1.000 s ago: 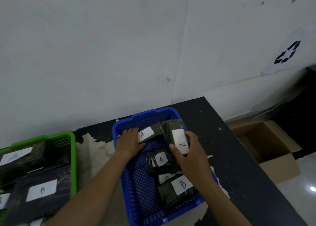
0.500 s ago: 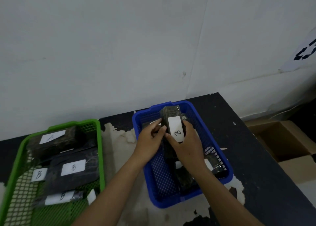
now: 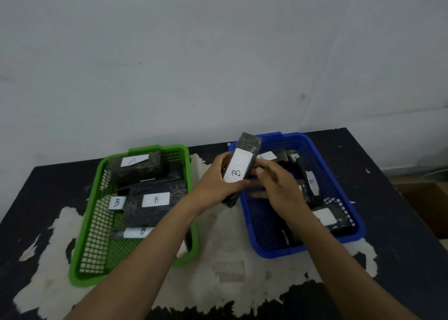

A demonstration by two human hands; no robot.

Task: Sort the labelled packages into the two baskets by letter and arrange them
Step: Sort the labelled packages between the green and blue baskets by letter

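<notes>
A dark wrapped package with a white B label is held upright above the gap between the green basket and the blue basket. My left hand grips it from the left, thumb across its front. My right hand is at its right edge, with the thumb and blurred fingers pinching that side. The green basket holds one A package at the back and three B-labelled ones, the largest in the middle. Several dark packages lie in the blue basket, partly hidden by my right hand.
Both baskets stand on a black table with a large worn white patch between and in front of them. A white wall runs just behind the table. An open cardboard box sits lower at the far right.
The B package has been lifted out of the blue basket and carried left to the gap between the baskets. My left hand has taken hold of it. The view has swung left.
</notes>
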